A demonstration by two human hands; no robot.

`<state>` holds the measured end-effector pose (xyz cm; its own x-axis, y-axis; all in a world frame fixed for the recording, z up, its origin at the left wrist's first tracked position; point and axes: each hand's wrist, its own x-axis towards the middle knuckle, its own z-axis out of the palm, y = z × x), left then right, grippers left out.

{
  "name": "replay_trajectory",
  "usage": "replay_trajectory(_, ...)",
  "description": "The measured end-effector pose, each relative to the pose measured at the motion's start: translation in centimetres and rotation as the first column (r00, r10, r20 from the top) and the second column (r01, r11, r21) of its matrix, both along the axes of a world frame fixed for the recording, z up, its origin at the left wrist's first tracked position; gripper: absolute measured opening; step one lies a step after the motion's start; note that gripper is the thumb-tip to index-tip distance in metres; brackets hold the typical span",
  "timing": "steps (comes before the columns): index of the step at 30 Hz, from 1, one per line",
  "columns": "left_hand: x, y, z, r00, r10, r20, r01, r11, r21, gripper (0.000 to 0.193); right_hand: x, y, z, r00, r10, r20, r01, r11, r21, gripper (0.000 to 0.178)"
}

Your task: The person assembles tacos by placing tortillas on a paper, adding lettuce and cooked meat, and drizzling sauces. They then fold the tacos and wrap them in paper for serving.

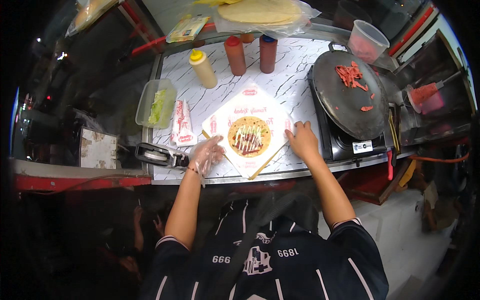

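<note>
A round flatbread (240, 132) with zigzags of white sauce over a dark red filling lies flat on printed white wrapping paper (250, 102), turned cornerwise on the counter. My left hand (206, 152), in a clear plastic glove, has its bent fingers closed at the paper's lower left edge. Bare, my right hand (303, 139) pinches the paper near its right corner. Beside my left wrist lies a black-and-grey hand tool (162, 154). Two rolled wraps in printed paper (183, 125) rest just beyond it.
At the right stands a stove with a round black griddle (350, 95) bearing shredded red meat (351, 76). Sauce bottles (203, 70) line the back, below a stack of flatbreads (260, 12). A lettuce tub (145, 102) sits left. A pink-handled utensil (390, 165) hangs at the front edge.
</note>
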<state>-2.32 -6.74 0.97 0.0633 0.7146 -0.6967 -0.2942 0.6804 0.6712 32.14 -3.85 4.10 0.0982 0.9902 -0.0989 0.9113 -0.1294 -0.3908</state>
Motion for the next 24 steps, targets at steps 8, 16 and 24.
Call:
replay_trajectory(8,3.4,3.3,-1.4,0.974,-0.046,-0.222,0.082,0.984,0.156,0.029,0.2,2.5,-2.6,0.878,0.189,-0.44,-0.124,0.977,0.171,0.027)
replay_trajectory(16,4.4,5.4,-3.6,0.685,-0.136,-0.715,0.573,0.707,0.414,0.022,-1.1,2.0,-1.3,0.864,0.198,-0.463,-0.138,0.977,0.16,0.02)
replay_trajectory(24,2.6,7.0,-1.9,0.61,-0.257,-0.75,0.783,0.344,0.519,0.025,-1.0,1.7,-2.1,0.892,0.12,-0.437,-0.064,0.988,0.141,0.02)
